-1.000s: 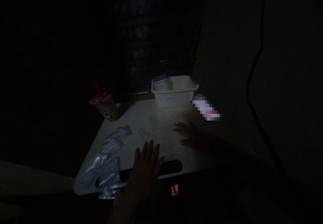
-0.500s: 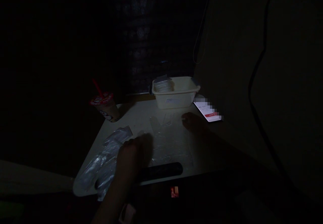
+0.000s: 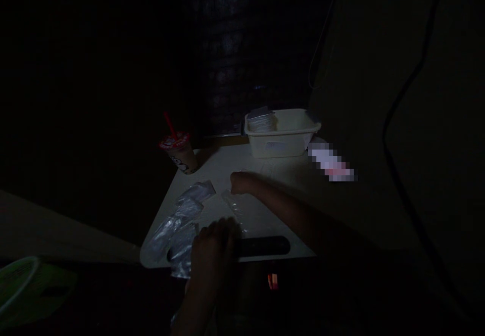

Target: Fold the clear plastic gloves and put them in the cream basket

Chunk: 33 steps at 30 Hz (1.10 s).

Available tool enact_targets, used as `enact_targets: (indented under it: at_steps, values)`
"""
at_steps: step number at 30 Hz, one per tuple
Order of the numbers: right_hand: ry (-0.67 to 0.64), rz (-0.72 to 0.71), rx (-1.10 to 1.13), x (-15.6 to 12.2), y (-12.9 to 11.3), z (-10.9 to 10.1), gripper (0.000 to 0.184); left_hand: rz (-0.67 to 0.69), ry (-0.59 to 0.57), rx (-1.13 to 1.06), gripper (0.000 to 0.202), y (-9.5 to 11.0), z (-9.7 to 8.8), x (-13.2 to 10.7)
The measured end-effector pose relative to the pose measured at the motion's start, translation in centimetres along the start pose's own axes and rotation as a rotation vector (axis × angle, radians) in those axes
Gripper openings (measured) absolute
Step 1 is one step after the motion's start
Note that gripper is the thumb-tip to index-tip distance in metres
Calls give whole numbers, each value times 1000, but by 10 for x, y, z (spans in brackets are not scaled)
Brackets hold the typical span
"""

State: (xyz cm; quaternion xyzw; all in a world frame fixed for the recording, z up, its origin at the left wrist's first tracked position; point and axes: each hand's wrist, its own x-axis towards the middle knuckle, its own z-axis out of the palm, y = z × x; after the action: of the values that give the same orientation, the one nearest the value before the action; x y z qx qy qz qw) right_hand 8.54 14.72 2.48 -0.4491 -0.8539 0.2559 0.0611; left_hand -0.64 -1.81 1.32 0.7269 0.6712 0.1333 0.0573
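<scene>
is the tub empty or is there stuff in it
Not empty: the tub holds a stack of clear plastic at its left end, rising above the rim.

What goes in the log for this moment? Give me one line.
left hand: beside crumpled clear plastic | right hand: above clear plastic strip | rest: cream plastic tub, cup with red straw

The picture is very dim, and most of the frame is sunk in near-black. Light is gathered on the pale tabletop (image 3: 231,166), while the left hand (image 3: 211,245) is reduced to dark shadow. Small glints are thrown off the clear plastic film (image 3: 178,230), and a pixelated blur (image 3: 330,161) is laid beyond the table's right corner.
</scene>
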Motion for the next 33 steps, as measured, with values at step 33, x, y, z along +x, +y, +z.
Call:
enact_targets:
  at_steps: [33]
  values:
    - [90,-25,995,-25,73,-14,8,137,214,26,26,10,30,6]
